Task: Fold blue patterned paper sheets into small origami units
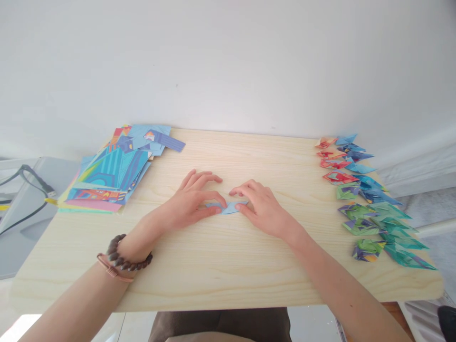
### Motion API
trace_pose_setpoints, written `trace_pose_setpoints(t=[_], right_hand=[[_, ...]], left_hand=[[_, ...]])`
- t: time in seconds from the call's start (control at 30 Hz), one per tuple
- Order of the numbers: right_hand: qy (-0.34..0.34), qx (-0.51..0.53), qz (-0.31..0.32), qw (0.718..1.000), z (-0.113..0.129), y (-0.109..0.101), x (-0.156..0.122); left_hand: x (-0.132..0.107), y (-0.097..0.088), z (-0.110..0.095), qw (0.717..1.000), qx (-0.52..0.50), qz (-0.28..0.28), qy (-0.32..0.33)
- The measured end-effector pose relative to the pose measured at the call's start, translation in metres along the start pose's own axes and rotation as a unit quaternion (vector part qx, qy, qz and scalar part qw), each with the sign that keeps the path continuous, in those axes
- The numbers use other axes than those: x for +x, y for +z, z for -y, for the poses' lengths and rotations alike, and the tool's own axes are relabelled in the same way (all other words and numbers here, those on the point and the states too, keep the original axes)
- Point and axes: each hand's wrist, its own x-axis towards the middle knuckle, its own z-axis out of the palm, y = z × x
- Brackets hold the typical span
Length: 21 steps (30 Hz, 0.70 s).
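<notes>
A small light-blue folded paper (228, 207) lies flat in the middle of the pale wooden table (221, 266). My left hand (192, 202) rests over its left end, thumb and forefinger pinching the paper. My right hand (261, 206) presses on its right end, fingers curled down onto it. A bead bracelet (123, 259) is on my left wrist.
A stack of colourful patterned paper sheets (114, 171) lies at the table's back left. Several folded paper pieces (366, 199) in red, blue and green are lined up along the right edge. Cables (28, 190) lie on a grey surface to the left. A white wall stands behind.
</notes>
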Motion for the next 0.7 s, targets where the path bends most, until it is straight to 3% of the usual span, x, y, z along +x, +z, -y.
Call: trace_pose_setpoints(t=[0.3, 0.6, 0.7], right_hand=[[-0.054, 0.018, -0.033, 0.998, -0.01, 0.003, -0.004], [-0.128, 0.082, -0.055, 0.987, -0.012, 0.008, -0.005], [-0.138, 0.087, -0.073, 0.984, -0.011, 0.01, -0.005]], left_hand=[[-0.005, -0.005, 0.005, 1.0, -0.008, -0.004, 0.026], [-0.001, 0.002, 0.006, 0.987, -0.104, -0.057, 0.104], [-0.001, 0.001, 0.001, 0.986, -0.112, -0.076, 0.098]])
